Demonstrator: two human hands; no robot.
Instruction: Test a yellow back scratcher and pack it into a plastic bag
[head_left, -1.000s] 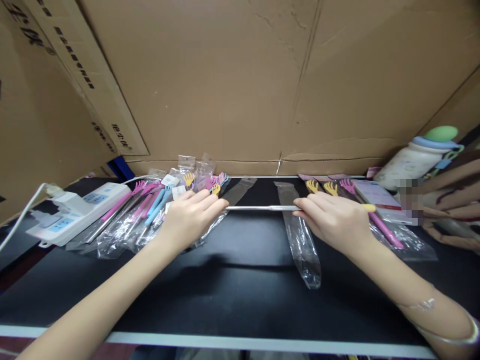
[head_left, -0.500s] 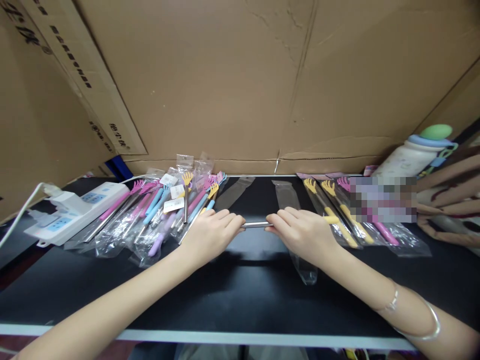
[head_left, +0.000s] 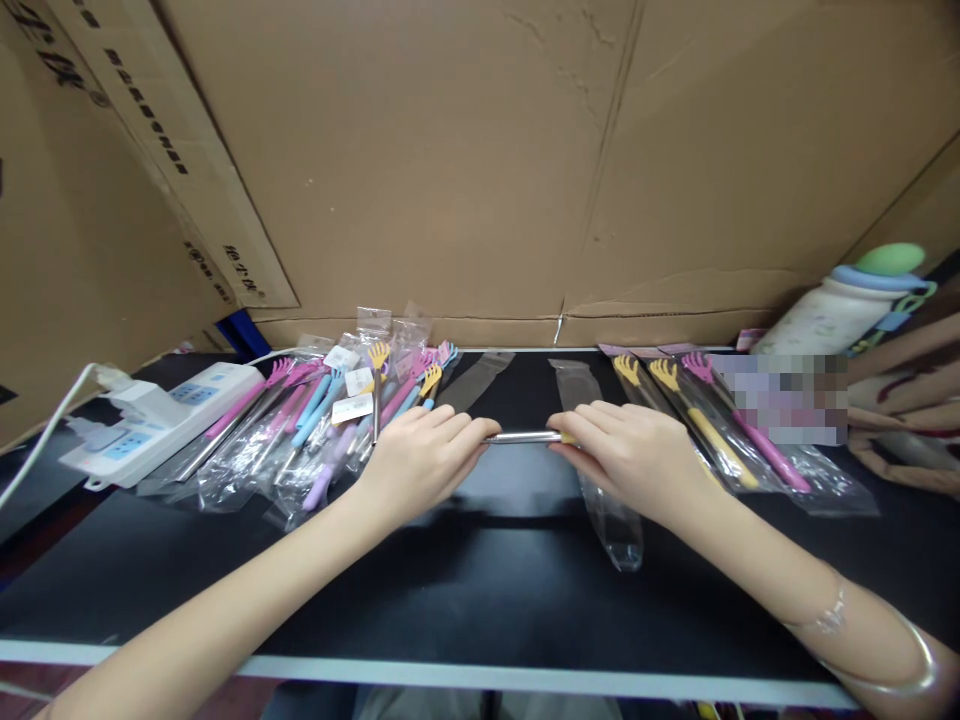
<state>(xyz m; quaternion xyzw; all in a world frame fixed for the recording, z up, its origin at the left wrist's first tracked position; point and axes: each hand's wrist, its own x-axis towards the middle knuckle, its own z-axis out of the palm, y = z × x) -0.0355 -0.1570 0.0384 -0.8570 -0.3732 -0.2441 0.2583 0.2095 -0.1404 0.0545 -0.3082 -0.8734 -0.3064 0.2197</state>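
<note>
Level above the black table (head_left: pixel 480 610), a back scratcher's thin metal rod (head_left: pixel 521 437) spans the gap between my two hands. My left hand (head_left: pixel 424 455) is closed around its left part, and its fingers hide that end. My right hand (head_left: pixel 630 450) grips the right part, where a bit of yellow handle shows at the fingertips. Beneath and beside the right hand lies a clear plastic sleeve (head_left: pixel 619 535). Another clear sleeve (head_left: pixel 480 380) rests behind the left hand. Several bagged back scratchers (head_left: pixel 322 410) in pink, blue, purple and yellow are heaped left of my left hand.
On the right lie bagged yellow back scratchers (head_left: pixel 720 445) and a pink one (head_left: pixel 776 465). A white bottle (head_left: pixel 817 315) with a green top stands behind them. At left is a white power strip (head_left: pixel 161 425) with plugs. A cardboard wall (head_left: pixel 450 170) closes off the back.
My hands have drawn further apart, and more of the metal rod shows between them. My right hand has shifted right; the yellow handle beyond it no longer shows. The view has moved slightly.
</note>
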